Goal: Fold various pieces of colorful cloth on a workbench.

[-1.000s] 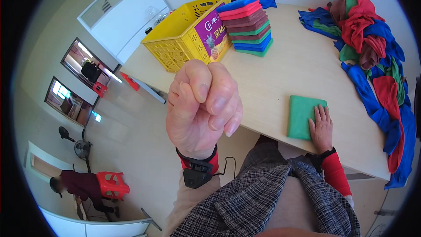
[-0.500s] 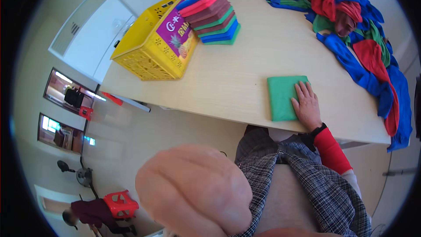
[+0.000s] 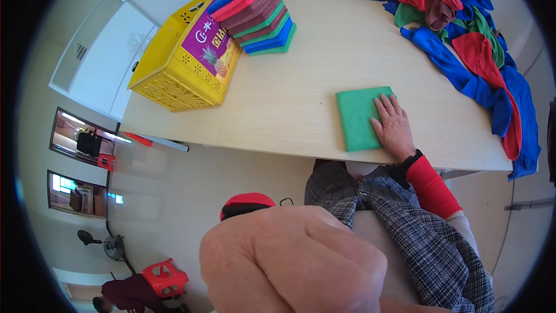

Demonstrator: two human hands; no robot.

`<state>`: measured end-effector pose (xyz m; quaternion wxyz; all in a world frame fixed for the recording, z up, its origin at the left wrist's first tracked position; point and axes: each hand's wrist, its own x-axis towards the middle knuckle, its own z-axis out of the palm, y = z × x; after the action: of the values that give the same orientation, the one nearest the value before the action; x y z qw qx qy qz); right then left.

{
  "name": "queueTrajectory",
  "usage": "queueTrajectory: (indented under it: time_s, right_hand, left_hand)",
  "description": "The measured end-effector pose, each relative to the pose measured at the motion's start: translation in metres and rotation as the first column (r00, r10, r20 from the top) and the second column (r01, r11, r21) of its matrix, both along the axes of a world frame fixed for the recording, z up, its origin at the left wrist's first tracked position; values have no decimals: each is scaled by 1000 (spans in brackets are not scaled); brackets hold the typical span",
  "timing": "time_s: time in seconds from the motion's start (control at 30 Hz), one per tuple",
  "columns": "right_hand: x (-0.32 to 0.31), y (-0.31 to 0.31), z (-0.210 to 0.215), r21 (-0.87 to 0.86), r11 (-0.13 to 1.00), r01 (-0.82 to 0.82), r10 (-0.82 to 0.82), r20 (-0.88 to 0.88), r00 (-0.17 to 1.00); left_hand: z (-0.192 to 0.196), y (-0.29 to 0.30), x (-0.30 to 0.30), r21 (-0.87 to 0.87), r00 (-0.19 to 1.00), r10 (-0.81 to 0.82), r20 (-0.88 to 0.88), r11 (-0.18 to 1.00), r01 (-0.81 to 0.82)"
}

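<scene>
A folded green cloth [image 3: 359, 120] lies flat near the table's front edge. My right hand [image 3: 395, 127] rests palm down on its right part, fingers stretched out, holding nothing. My left hand [image 3: 295, 255] is raised very close to the camera. Its fingers look curled and pressed together; whatever they may hold is hidden. Behind it shows a bit of red and black sleeve [image 3: 248, 202]. Farther left on the table stands a stack of folded cloths [image 3: 263, 22] in blue, red, brown and green, leaning against a yellow crate.
The yellow plastic crate [image 3: 174, 72] sits at the table's left end. A heap of loose blue, red, green and brown cloths [image 3: 463, 52] covers the right side, some hanging over the edge. A person [image 3: 130, 291] is at lower left beside a red stool [image 3: 165, 278].
My left hand has moved right across the lower view, uncovering red and black sleeve behind it. My right hand stays flat on the green cloth. The whole view has shifted slightly.
</scene>
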<state>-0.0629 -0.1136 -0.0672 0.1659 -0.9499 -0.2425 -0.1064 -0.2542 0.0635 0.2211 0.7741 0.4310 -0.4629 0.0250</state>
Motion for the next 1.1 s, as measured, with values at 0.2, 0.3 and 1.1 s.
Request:
queueTrajectory:
  time_s: [0.2, 0.3, 1.1]
  right_hand:
    - [2, 5, -1, -8, 1000, -17, 17, 3, 1000]
    - [3, 0, -3, -1, 1000, 11, -11, 7, 1000]
    - [4, 2, -9, -40, 999, 20, -19, 13, 1000]
  left_hand:
    - [2, -4, 28, -247, 994, 88, 64, 966, -70]
    - [-4, 19, 42, 104, 972, -167, 168, 983, 151]
    - [4, -10, 32, 168, 442, 362, 821, 588, -792]
